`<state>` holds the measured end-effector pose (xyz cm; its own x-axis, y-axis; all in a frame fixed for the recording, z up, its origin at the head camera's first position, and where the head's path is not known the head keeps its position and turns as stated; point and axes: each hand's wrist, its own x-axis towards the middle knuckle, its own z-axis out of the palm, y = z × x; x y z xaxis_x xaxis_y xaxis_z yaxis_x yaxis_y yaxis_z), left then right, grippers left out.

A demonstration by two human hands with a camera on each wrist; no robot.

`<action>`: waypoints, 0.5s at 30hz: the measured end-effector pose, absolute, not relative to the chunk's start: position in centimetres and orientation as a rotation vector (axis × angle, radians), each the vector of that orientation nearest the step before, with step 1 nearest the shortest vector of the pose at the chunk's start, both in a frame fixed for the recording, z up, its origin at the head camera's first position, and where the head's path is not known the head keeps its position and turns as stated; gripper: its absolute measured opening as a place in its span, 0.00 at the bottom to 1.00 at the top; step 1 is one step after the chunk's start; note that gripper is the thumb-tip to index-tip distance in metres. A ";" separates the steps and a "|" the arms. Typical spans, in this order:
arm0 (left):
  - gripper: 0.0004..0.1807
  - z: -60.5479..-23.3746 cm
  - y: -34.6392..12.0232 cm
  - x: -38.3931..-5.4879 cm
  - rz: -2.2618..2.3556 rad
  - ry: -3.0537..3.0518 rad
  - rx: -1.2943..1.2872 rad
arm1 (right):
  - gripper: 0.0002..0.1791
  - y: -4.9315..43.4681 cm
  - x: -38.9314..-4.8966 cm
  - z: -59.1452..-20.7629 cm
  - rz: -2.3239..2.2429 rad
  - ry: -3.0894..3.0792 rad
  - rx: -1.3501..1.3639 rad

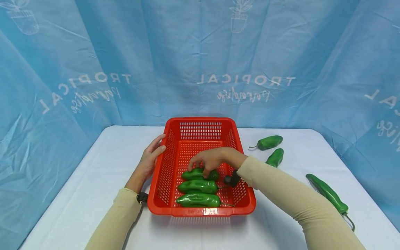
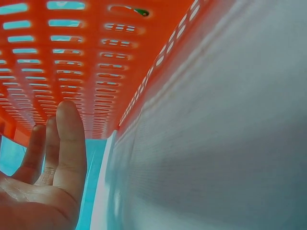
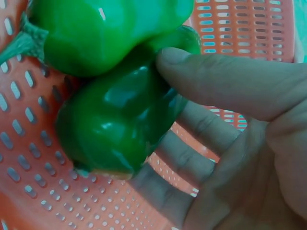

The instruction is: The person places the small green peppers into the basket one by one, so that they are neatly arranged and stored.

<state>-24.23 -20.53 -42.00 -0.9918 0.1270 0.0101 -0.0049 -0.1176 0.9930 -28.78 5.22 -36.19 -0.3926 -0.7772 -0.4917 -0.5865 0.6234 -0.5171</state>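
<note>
A red perforated plastic basket [image 1: 201, 119] stands on the white table, with three green peppers lying side by side in its near half. My right hand [image 1: 212, 158] reaches inside and holds the farthest one, a dark green pepper [image 3: 110, 124], thumb on one side and fingers on the other. Against it lies the middle pepper [image 1: 198, 186], and nearest the front wall is another pepper [image 1: 198, 200] with a long stem. Outside the basket, my left hand [image 1: 149, 159] touches the left wall and rim, its fingers nearly straight in the left wrist view.
On the table right of the basket lie a green pepper [image 1: 270, 142] at the back, a second pepper [image 1: 275, 157] partly behind my right sleeve, and a long pepper [image 1: 328, 192] near the right edge. A blue curtain [image 1: 200, 52] hangs behind the table and along both sides.
</note>
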 end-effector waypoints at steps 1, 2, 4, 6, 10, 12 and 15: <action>0.31 -42.0 -20.5 -24.2 2.284 2.022 0.145 | 0.26 5.2 -28.8 -36.1 -0.342 2.123 -1.071; 0.31 -41.9 -20.6 -24.2 2.287 2.020 0.150 | 0.27 5.1 -28.7 -36.1 -0.345 2.125 -1.075; 0.30 -41.9 -20.6 -24.2 2.288 2.021 0.161 | 0.27 5.0 -28.7 -36.0 -0.351 2.127 -1.087; 0.31 -41.9 -20.6 -24.2 2.284 2.022 0.164 | 0.28 5.0 -28.6 -36.0 -0.348 2.131 -1.090; 0.31 -42.0 -20.6 -24.3 2.274 2.023 0.160 | 0.28 4.9 -28.5 -36.0 -0.337 2.130 -1.086; 0.31 -42.1 -20.6 -24.3 2.271 2.023 0.156 | 0.28 4.9 -28.6 -36.0 -0.336 2.126 -1.089; 0.31 -42.1 -20.6 -24.3 2.270 2.024 0.155 | 0.27 5.0 -28.6 -36.0 -0.347 2.112 -1.091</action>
